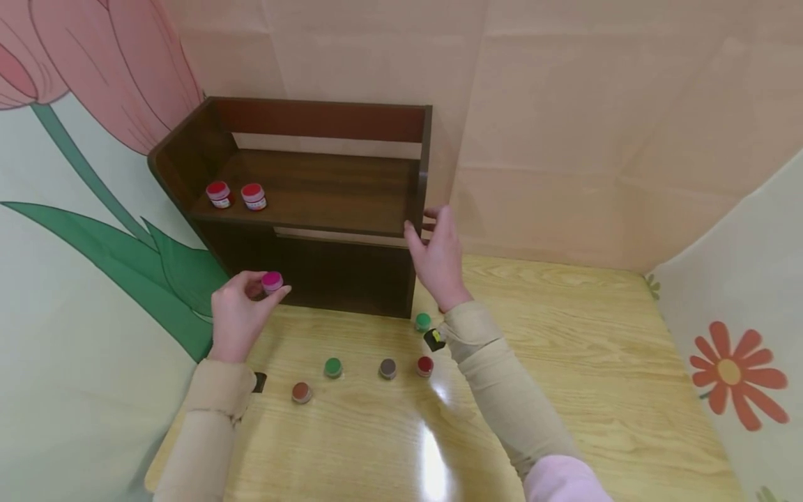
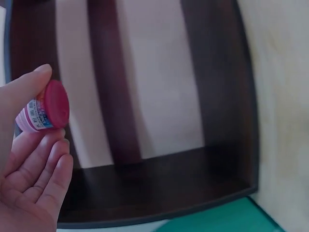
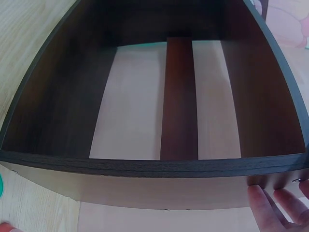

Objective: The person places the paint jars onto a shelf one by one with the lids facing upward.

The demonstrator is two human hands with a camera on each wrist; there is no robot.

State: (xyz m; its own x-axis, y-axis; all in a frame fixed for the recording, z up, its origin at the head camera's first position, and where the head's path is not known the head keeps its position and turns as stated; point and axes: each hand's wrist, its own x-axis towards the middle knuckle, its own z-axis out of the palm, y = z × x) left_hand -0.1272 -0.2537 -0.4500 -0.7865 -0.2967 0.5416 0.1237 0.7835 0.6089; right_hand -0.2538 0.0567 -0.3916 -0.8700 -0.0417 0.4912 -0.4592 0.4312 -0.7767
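My left hand [image 1: 241, 314] pinches a small jar with a magenta lid [image 1: 272, 281] between thumb and fingers, in front of the lower left of a dark brown shelf unit [image 1: 351, 275]. The left wrist view shows the jar's printed label and its lid [image 2: 58, 104] turned sideways, with the other fingers extended below. My right hand [image 1: 437, 258] is at the unit's right side panel. In the right wrist view, its fingers [image 3: 265, 212] rest against the outer face of that panel. Two red-lidded jars, one [image 1: 219, 194] left of the other [image 1: 254, 196], stand on the upper board's left end.
Several small jars stand on the wooden table before the unit: brown [image 1: 302, 392], green [image 1: 333, 367], grey [image 1: 388, 369], dark red [image 1: 424, 366] and another green [image 1: 423, 321]. A flower-print cloth [image 1: 627, 125] hangs behind and at both sides.
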